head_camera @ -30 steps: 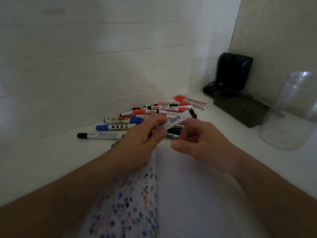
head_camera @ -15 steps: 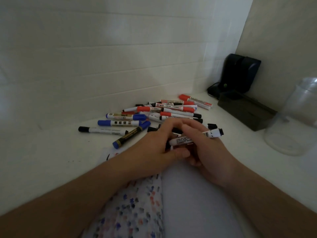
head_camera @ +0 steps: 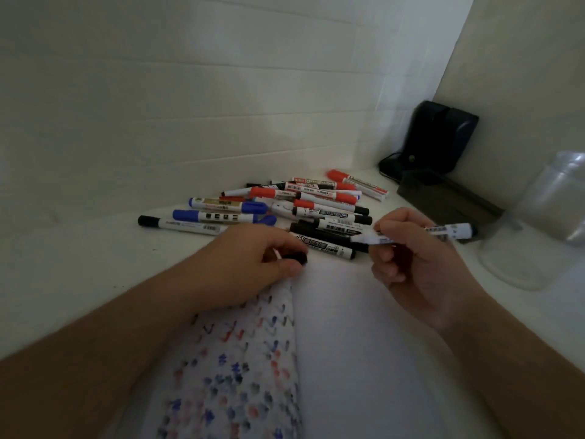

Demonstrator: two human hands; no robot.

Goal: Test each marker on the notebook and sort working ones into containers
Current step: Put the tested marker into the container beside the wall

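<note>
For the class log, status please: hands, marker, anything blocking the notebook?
Left hand pinches black cap. Right hand grips uncapped marker, tip above blank notebook page. Marker pile lies beyond; page unobstructed.

A white table [head_camera: 72,274] runs back to a white panelled wall and meets a beige wall on the right. An open notebook [head_camera: 348,359] lies on its near part; its left page is covered with red, blue and black test marks and its right page is plain. Just beyond the notebook a loose pile of markers [head_camera: 304,207] with red, blue and black caps lies flat. In the far right corner stands a black device [head_camera: 440,137], with a dark box [head_camera: 446,198] just in front of it. A clear plastic container [head_camera: 544,223] stands at the right edge.
</note>
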